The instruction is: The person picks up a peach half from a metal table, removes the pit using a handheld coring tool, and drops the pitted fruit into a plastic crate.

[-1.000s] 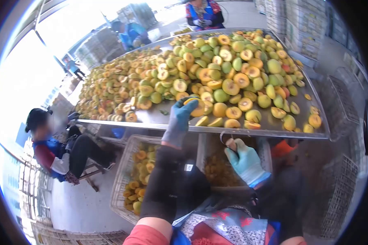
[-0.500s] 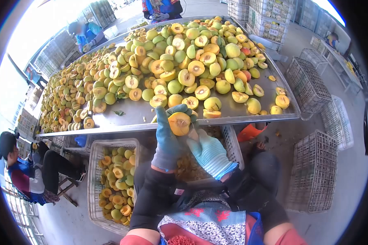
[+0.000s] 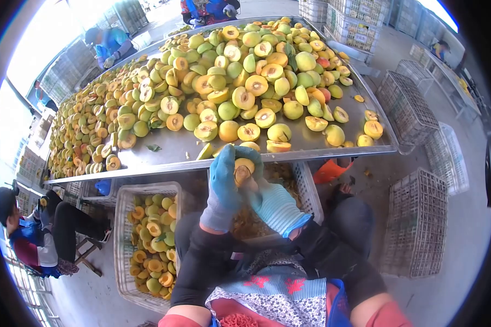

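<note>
Just in front of the table's near edge, my left hand [image 3: 222,182], in a blue-green glove, is closed around a halved yellow peach [image 3: 244,168]. Its cut face points toward me, and the hollow at the pit shows reddish brown. My right hand [image 3: 275,204], in a light-blue striped glove, is closed up against the lower right of that half. Its fingertips are blurred, and whatever they grip is hidden. Peach halves [image 3: 243,98] are heaped on the metal table [image 3: 174,148] beyond my hands.
A white crate of peach halves [image 3: 154,240] stands left of my legs; another crate [image 3: 308,191] with scraps sits under my hands. Stacked and single crates [image 3: 417,223] line the right. A co-worker [image 3: 30,234] sits at left, others behind the table. An orange container [image 3: 331,171] is below the edge.
My right hand has moved in closer to the peach half, and my left fingers have curled further around it. The half has turned and shows less of its cut face.
</note>
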Demonstrator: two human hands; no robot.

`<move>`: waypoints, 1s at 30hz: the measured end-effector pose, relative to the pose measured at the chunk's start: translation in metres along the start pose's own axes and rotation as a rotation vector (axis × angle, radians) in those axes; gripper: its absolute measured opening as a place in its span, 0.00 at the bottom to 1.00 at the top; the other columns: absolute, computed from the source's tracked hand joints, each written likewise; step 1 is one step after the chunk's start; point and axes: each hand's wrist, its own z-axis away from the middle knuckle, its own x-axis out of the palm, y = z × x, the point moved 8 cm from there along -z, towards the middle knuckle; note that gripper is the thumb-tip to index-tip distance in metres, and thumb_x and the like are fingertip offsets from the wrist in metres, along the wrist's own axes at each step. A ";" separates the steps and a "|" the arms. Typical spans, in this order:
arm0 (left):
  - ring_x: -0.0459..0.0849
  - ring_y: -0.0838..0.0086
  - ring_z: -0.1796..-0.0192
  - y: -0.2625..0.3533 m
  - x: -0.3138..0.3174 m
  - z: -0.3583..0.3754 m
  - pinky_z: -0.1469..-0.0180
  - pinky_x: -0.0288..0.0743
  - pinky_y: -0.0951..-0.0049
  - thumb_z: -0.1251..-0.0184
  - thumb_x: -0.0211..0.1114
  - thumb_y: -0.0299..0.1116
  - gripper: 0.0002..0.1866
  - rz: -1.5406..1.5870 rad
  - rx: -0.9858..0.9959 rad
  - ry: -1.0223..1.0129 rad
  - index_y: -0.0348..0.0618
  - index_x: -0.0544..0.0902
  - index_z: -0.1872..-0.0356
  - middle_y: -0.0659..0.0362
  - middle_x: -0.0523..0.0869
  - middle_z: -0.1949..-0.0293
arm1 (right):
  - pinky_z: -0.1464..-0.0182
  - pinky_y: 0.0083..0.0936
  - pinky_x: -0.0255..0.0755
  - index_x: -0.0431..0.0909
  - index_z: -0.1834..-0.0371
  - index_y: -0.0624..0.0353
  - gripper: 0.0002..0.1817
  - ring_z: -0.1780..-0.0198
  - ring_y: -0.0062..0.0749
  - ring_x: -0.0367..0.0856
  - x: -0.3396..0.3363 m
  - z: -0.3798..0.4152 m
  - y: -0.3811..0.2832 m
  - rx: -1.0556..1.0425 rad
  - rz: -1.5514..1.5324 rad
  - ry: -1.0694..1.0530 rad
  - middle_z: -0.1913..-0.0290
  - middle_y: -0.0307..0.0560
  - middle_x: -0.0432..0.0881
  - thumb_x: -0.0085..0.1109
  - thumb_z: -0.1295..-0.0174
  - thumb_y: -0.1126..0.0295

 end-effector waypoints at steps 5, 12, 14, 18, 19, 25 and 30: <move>0.85 0.66 0.59 0.042 0.015 0.001 0.54 0.82 0.67 0.20 0.44 0.49 0.25 -0.002 0.024 -0.114 0.36 0.74 0.43 0.49 0.83 0.52 | 0.62 0.46 0.77 0.75 0.57 0.63 0.18 0.63 0.60 0.83 0.004 0.007 0.001 -0.070 -0.135 0.021 0.68 0.65 0.82 0.51 0.29 0.56; 0.86 0.62 0.55 0.019 0.025 0.005 0.48 0.82 0.62 0.21 0.48 0.54 0.30 0.463 -0.027 0.140 0.34 0.72 0.38 0.49 0.83 0.50 | 0.60 0.36 0.73 0.77 0.57 0.68 0.21 0.68 0.43 0.80 0.015 0.014 0.000 0.103 -0.693 -0.013 0.68 0.58 0.82 0.47 0.26 0.56; 0.87 0.64 0.59 0.009 0.018 0.004 0.51 0.83 0.64 0.21 0.47 0.54 0.29 0.445 -0.136 0.102 0.33 0.76 0.43 0.50 0.85 0.55 | 0.62 0.33 0.73 0.77 0.58 0.66 0.22 0.69 0.39 0.79 0.019 0.016 0.002 0.212 -0.734 -0.183 0.71 0.53 0.81 0.47 0.26 0.54; 0.86 0.67 0.66 0.019 0.015 -0.004 0.57 0.82 0.68 0.21 0.44 0.55 0.32 0.308 -0.131 -0.110 0.31 0.82 0.56 0.51 0.88 0.65 | 0.70 0.26 0.70 0.77 0.63 0.61 0.23 0.74 0.27 0.76 0.019 0.009 0.006 0.024 -0.513 -0.161 0.78 0.41 0.76 0.48 0.27 0.49; 0.85 0.70 0.67 0.020 0.011 -0.004 0.59 0.81 0.71 0.21 0.44 0.54 0.31 0.305 -0.080 -0.025 0.31 0.82 0.58 0.53 0.87 0.67 | 0.72 0.26 0.69 0.77 0.63 0.60 0.23 0.75 0.27 0.76 0.029 0.015 0.017 0.169 -0.602 -0.283 0.78 0.39 0.75 0.48 0.27 0.49; 0.79 0.79 0.73 0.045 0.009 -0.007 0.66 0.75 0.77 0.20 0.48 0.46 0.27 0.101 0.100 -0.089 0.30 0.85 0.66 0.58 0.85 0.73 | 0.80 0.27 0.63 0.76 0.62 0.54 0.19 0.82 0.27 0.71 0.023 0.034 -0.003 0.363 -0.763 -0.592 0.81 0.35 0.71 0.48 0.26 0.49; 0.80 0.77 0.74 -0.012 0.004 0.002 0.67 0.76 0.74 0.21 0.50 0.48 0.27 0.235 -0.242 -0.093 0.31 0.85 0.67 0.56 0.85 0.74 | 0.84 0.24 0.58 0.72 0.67 0.49 0.22 0.86 0.21 0.62 0.046 0.039 0.012 0.217 -0.736 -0.484 0.81 0.31 0.67 0.44 0.26 0.43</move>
